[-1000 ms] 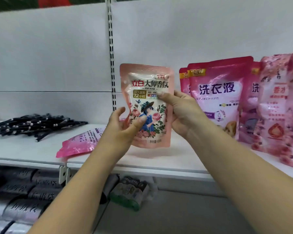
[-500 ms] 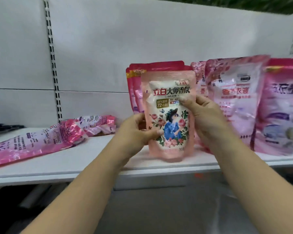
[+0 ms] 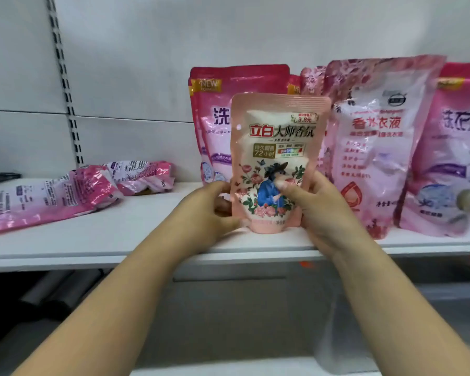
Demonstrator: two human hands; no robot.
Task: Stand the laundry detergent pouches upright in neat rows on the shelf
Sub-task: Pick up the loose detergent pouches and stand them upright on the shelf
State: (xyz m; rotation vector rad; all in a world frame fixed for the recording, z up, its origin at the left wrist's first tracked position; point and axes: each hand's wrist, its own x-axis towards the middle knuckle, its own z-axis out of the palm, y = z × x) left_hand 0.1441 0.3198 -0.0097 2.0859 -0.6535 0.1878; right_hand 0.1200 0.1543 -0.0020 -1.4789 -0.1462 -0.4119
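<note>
Small pouch [image 3: 276, 164] stands on the shelf [image 3: 136, 240] between the left hand [image 3: 210, 213] and right hand [image 3: 316, 210]. Behind them, upright pouches [image 3: 375, 147] run off rightward. Left of the left hand, two pouches [image 3: 65, 192] lie flat.

Bare shelf [image 3: 147, 229] between fallen pouches [image 3: 52, 196] and upright pouches [image 3: 375, 147].

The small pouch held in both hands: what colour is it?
Pale peach-pink pouch with roses; head view.
</note>
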